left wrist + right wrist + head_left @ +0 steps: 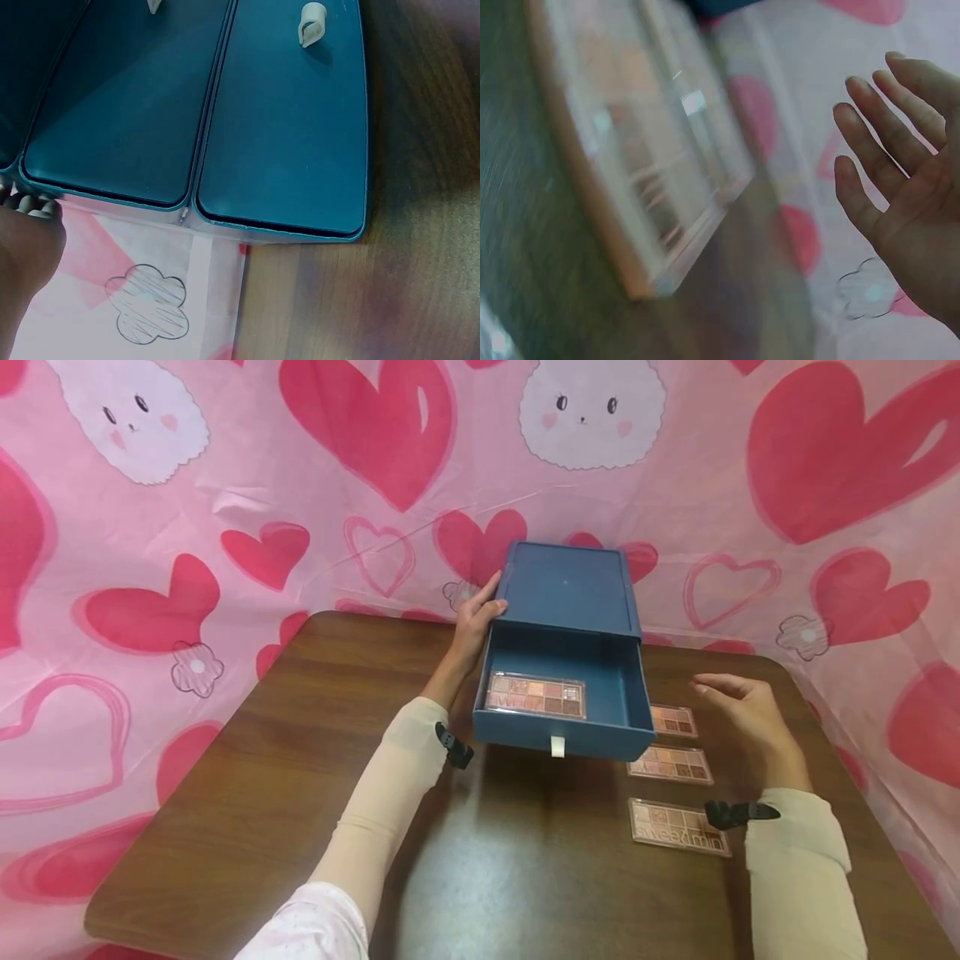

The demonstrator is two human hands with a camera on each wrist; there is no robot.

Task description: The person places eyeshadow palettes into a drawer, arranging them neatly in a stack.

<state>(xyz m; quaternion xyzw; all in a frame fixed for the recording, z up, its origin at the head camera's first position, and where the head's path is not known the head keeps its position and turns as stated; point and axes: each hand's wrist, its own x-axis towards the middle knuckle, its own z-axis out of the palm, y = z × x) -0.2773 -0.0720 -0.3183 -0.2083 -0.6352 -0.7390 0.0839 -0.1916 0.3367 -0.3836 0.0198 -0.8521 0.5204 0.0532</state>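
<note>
A blue drawer unit (573, 585) stands on the table with its top drawer (611, 681) pulled out. Inside that drawer, at the front left, lies an eyeshadow palette (536, 695) in a clear case. My left hand (472, 625) grips the unit's upper left side, thumb near the front edge. Its fingers also show by the unit's corner in the left wrist view. To the right of the drawer my right hand (738, 710) is raised, holding nothing. Below it are three more eyeshadow palettes: a far one (675, 721), a middle one (672, 764) and a near one (678, 827).
A brown wooden table (300, 760) carries everything. Pink heart-patterned cloth (315, 468) hangs behind it. In the left wrist view, lower drawer fronts (285, 135) have pale pull tabs (312, 22). The open drawer juts toward me, its white tab (557, 746) at the front.
</note>
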